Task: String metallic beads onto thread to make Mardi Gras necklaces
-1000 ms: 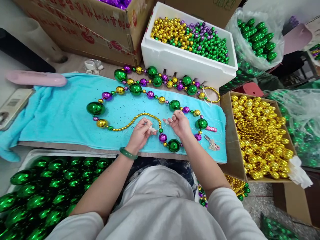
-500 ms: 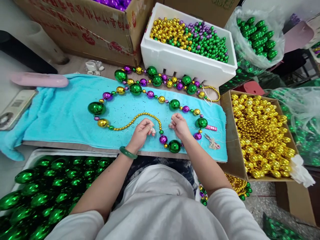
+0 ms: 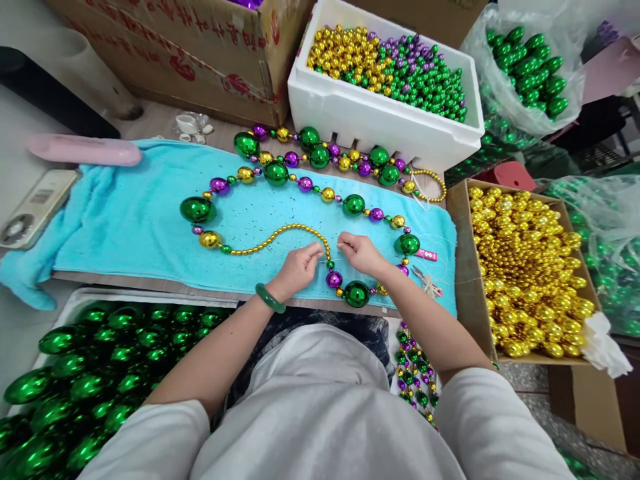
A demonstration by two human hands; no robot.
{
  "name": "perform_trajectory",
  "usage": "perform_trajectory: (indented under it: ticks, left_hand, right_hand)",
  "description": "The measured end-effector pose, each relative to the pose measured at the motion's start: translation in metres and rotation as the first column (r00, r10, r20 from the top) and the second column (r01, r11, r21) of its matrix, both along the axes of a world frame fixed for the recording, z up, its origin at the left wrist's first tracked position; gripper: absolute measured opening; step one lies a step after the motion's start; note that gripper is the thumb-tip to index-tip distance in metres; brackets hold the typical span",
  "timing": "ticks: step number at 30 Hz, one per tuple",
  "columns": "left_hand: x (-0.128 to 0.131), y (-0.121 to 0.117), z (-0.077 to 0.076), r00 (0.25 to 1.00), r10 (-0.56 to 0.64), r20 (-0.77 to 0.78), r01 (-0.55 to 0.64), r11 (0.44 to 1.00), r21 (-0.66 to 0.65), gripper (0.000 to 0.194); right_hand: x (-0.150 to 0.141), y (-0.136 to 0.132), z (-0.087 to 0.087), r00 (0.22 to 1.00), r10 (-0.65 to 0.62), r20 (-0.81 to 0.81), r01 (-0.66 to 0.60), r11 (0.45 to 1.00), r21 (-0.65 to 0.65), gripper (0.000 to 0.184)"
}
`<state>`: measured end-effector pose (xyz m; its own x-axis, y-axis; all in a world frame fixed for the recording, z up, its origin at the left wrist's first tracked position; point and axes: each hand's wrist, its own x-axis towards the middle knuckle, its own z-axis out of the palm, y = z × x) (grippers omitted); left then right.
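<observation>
A bead necklace of green, purple and gold balls lies in a loop on the blue towel. Its stretch of small gold beads curves towards my hands. My left hand, below a green bangle, is closed in a pinch at the left of that strand. To the right of the strand my right hand is closed too. A thin clear string runs between the two hands, across the beads. Scissors and a small pink label lie to the right.
A second bead necklace lies along the towel's far edge, before a white foam box of small beads. A carton of gold beads stands right. Large green balls fill a tray at lower left. A pink case rests far left.
Both hands have closed into tighter fists around the string ends, level on either side of the gold strand. The whole view has shifted slightly; the necklace keeps its shape.
</observation>
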<state>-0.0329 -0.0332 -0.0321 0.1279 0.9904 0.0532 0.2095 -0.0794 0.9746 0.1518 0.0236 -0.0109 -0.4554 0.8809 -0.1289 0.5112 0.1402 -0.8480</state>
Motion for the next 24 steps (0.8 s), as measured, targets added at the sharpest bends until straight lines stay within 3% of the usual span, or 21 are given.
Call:
perform_trajectory:
  ticks: [4,13,19,24]
  left_hand:
    - [-0.001,-0.003,-0.002,0.999,0.03,0.04,-0.029,0.999,-0.028,0.013]
    - [0.005,-0.002,-0.004,0.994,0.064,0.087,-0.057,0.996,-0.073,0.018]
    - [0.005,0.003,-0.003,0.979,0.032,0.201,0.013,0.975,-0.221,0.015]
    - [0.007,0.003,-0.008,0.99,0.025,0.135,0.021,0.946,-0.325,0.013]
  right_hand:
    - [0.002,0.0,0.006,0.998,0.055,-0.01,-0.054,0.997,0.049,0.019]
    - [0.008,0.009,0.016,0.998,0.065,-0.021,-0.065,0.998,0.012,0.02]
    - [0.007,0.008,0.022,0.998,0.008,-0.061,-0.007,1.0,0.025,0.019]
    - [0.005,0.01,0.03,0.99,0.017,-0.143,-0.032,0.994,-0.103,0.021]
